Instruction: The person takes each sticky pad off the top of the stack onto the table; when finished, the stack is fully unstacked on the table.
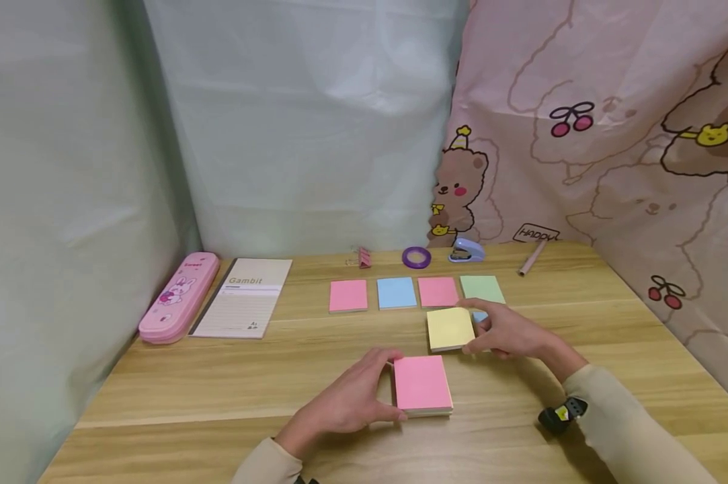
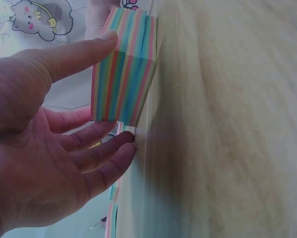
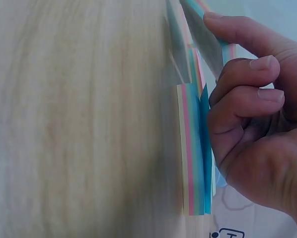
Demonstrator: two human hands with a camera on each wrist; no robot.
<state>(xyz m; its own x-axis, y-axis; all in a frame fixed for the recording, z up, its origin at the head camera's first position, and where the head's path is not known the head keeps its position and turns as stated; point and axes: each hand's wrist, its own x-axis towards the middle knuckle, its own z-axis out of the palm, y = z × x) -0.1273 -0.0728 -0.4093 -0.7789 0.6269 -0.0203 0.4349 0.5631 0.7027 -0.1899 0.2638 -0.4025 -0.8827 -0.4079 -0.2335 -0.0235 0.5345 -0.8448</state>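
Head camera is showing me a wooden table (image 1: pixel 218 383) where the left hand (image 1: pixel 345 400) is resting with relaxed, nearly straight fingers against the left edge of a pink-topped sticky-note pad (image 1: pixel 422 383) lying flat near the front. From the left wrist view I am seeing that pad (image 2: pixel 124 67) as a thick stack of rainbow-coloured layers, the thumb touching one side and the fingertips (image 2: pixel 123 144) reaching its lower corner, nothing gripped. The right hand (image 1: pixel 504 331) is curling its fingers round a second, thinner pad with a yellow top sheet (image 1: pixel 450 328), just behind and to the right of the first. The right wrist view is showing me that thinner pad (image 3: pixel 193 148) on the table with a sheet peeling up between thumb and fingers (image 3: pixel 248 69). Beyond both pads, four single notes are lying in a row: pink (image 1: pixel 348 295), blue (image 1: pixel 396 292), pink (image 1: pixel 437 292), green (image 1: pixel 482 289). A pink pencil case (image 1: pixel 179 296) and a notepad (image 1: pixel 245 297) are sitting at far left; a tape roll (image 1: pixel 416 257) and a small stapler (image 1: pixel 467 251) are sitting by the curtain.
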